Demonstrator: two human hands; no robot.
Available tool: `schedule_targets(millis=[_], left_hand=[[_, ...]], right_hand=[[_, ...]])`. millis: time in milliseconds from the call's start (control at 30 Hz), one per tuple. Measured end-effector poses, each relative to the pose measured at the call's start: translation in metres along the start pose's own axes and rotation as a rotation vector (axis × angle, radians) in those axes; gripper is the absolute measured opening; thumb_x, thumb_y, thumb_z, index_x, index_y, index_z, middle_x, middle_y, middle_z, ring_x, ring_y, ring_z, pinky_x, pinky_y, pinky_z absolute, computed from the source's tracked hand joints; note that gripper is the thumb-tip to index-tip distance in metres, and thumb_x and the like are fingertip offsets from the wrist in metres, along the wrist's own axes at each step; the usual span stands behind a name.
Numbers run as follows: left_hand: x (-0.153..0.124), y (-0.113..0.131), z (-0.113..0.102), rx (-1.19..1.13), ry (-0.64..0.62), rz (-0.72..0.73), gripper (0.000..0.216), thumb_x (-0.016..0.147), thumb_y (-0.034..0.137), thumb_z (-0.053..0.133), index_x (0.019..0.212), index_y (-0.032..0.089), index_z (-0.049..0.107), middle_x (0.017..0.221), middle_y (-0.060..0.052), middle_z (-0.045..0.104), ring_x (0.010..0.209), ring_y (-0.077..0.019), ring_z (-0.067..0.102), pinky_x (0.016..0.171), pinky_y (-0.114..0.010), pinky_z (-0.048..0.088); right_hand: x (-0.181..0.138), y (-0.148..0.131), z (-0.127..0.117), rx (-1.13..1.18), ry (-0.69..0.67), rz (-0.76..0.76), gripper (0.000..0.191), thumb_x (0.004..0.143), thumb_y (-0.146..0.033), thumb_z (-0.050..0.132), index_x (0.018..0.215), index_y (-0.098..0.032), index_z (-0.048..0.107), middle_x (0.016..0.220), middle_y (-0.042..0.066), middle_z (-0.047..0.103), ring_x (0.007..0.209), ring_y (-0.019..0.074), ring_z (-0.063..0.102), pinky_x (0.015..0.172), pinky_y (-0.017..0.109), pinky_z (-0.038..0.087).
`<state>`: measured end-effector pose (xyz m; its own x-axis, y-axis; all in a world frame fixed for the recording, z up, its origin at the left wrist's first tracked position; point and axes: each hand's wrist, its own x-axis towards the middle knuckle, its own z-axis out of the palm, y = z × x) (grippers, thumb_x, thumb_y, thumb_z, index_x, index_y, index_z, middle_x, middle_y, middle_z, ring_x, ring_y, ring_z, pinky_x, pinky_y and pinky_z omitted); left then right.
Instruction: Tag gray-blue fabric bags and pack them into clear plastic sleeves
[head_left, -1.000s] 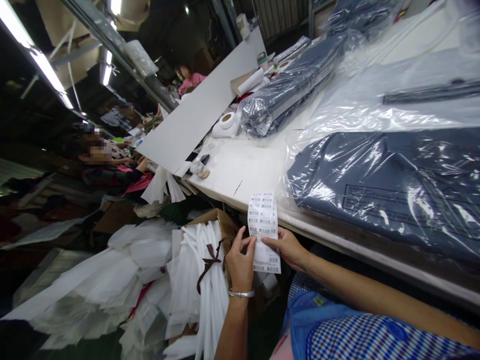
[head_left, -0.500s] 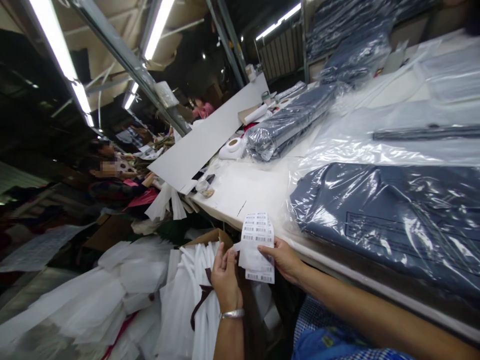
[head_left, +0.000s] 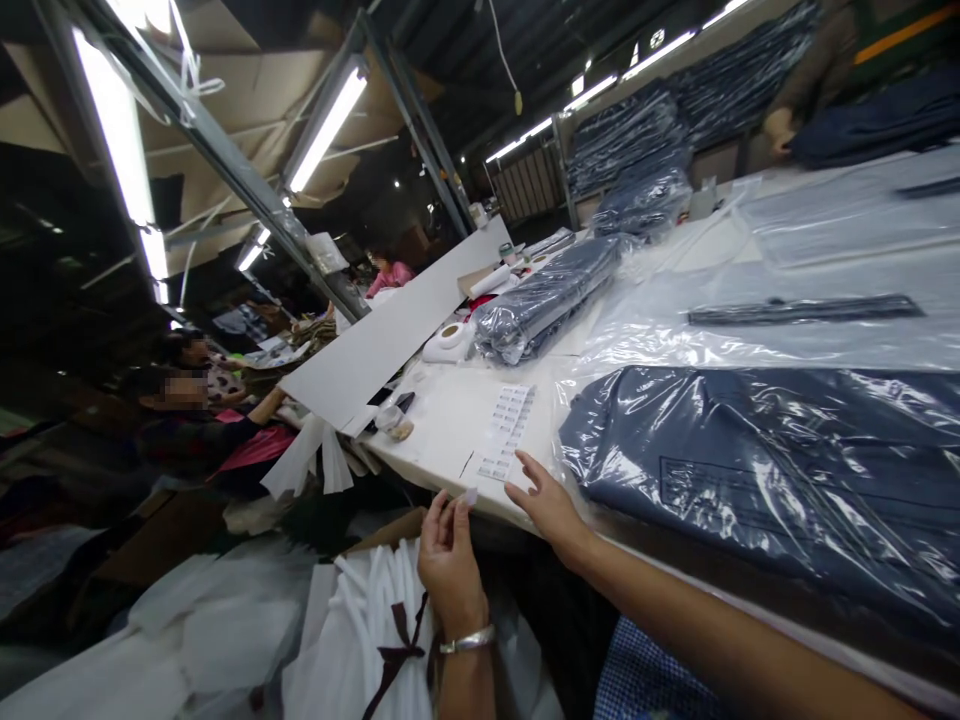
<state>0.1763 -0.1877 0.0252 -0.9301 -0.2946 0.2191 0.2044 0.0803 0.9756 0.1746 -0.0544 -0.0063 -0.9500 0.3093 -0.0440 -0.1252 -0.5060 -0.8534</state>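
Note:
Between the fingertips of my left hand (head_left: 454, 555) is a small white sticker (head_left: 470, 496), pinched just off the table's front edge. A sheet of barcode labels (head_left: 512, 415) lies on the white table (head_left: 457, 410). My right hand (head_left: 551, 505) is beside the sheet's near end with its fingers spread, holding nothing. Whether a fingertip touches the sheet, I cannot tell. Right of that hand lies a dark folded garment in a clear plastic bag (head_left: 750, 440), with a printed box on the bag.
Farther back are another bagged garment (head_left: 551, 295), a label roll (head_left: 450, 335) and a long white board (head_left: 397, 325). Below left, a box holds tied white strips (head_left: 390, 600) beside loose plastic sheets (head_left: 217, 630). Other people work at the left, and a co-worker's hand (head_left: 780, 130) shows far right.
The label sheet has gone from my right hand onto the table. That hand has opened. My left hand now holds a small sticker, apart from the sheet. The view has shifted.

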Motion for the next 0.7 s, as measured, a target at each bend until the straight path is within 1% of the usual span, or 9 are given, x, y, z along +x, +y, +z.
schedule_targets(millis=[67,133,167,267,367,467,567,633,700], left_hand=[[-0.01,0.002,0.016,0.157,-0.061,0.173,0.042,0.083,0.038,0.069,0.12,0.022,0.062,0.103,-0.007,0.074,0.097,-0.0187,0.069,0.094,-0.033,0.052],[-0.023,0.004,0.033,0.316,-0.113,0.422,0.038,0.085,0.035,0.067,0.12,0.022,0.063,0.1,-0.005,0.075,0.091,-0.0177,0.07,0.089,-0.031,0.054],[-0.03,0.005,0.042,0.364,-0.146,0.565,0.036,0.085,0.031,0.067,0.12,0.022,0.063,0.098,-0.005,0.075,0.088,-0.017,0.07,0.085,-0.03,0.054],[-0.052,0.005,0.068,0.376,-0.274,0.95,0.035,0.083,0.019,0.069,0.118,0.021,0.064,0.098,-0.004,0.076,0.086,-0.0158,0.07,0.081,-0.029,0.055],[-0.071,0.006,0.09,0.311,-0.387,1.173,0.04,0.079,0.009,0.072,0.117,0.018,0.065,0.101,-0.005,0.075,0.089,-0.0156,0.069,0.084,-0.028,0.054],[-0.088,0.008,0.106,0.237,-0.479,1.298,0.043,0.076,0.005,0.073,0.117,0.015,0.065,0.101,-0.006,0.076,0.092,-0.017,0.069,0.085,-0.029,0.054],[-0.104,0.012,0.119,0.169,-0.619,1.353,0.043,0.077,0.005,0.072,0.118,0.014,0.064,0.101,-0.007,0.075,0.095,-0.0181,0.069,0.087,-0.031,0.053],[-0.113,0.018,0.126,0.112,-0.738,1.326,0.042,0.079,0.006,0.07,0.119,0.015,0.063,0.102,-0.006,0.075,0.098,-0.0182,0.068,0.089,-0.032,0.052],[-0.119,0.026,0.135,0.054,-0.821,1.198,0.039,0.082,0.008,0.066,0.12,0.018,0.062,0.105,-0.006,0.074,0.101,-0.0183,0.067,0.092,-0.033,0.052]], right_hand=[[-0.035,-0.014,-0.014,-0.05,-0.015,-0.018,0.046,0.073,-0.042,0.077,0.113,-0.024,0.067,0.128,0.008,0.063,0.125,0.0264,0.053,0.108,0.041,0.039],[-0.061,-0.034,-0.027,-0.018,-0.037,-0.003,0.042,0.075,-0.046,0.076,0.108,-0.02,0.068,0.116,0.009,0.068,0.115,0.026,0.059,0.105,0.04,0.041],[-0.069,-0.044,-0.034,0.013,-0.021,-0.001,0.043,0.076,-0.047,0.076,0.107,-0.019,0.067,0.112,0.009,0.069,0.113,0.0253,0.06,0.104,0.039,0.042],[-0.084,-0.069,-0.054,0.104,0.102,-0.047,0.04,0.078,-0.048,0.075,0.103,-0.018,0.065,0.104,0.006,0.068,0.106,0.0216,0.061,0.098,0.036,0.044],[-0.093,-0.082,-0.076,0.176,0.201,-0.111,0.035,0.079,-0.046,0.075,0.095,-0.018,0.063,0.094,0.003,0.066,0.094,0.0166,0.061,0.091,0.032,0.047],[-0.105,-0.089,-0.096,0.216,0.286,-0.159,0.031,0.079,-0.043,0.076,0.09,-0.017,0.062,0.087,0.001,0.063,0.085,0.0138,0.059,0.086,0.029,0.048],[-0.12,-0.098,-0.115,0.209,0.367,-0.179,0.029,0.079,-0.042,0.075,0.087,-0.018,0.062,0.085,0.0,0.062,0.084,0.0138,0.058,0.082,0.028,0.049],[-0.128,-0.107,-0.13,0.155,0.413,-0.19,0.028,0.08,-0.043,0.074,0.086,-0.018,0.062,0.085,0.0,0.062,0.084,0.0146,0.059,0.082,0.029,0.049],[-0.135,-0.12,-0.147,0.062,0.442,-0.191,0.029,0.08,-0.044,0.073,0.087,-0.019,0.062,0.085,0.0,0.062,0.083,0.0153,0.06,0.082,0.031,0.05]])
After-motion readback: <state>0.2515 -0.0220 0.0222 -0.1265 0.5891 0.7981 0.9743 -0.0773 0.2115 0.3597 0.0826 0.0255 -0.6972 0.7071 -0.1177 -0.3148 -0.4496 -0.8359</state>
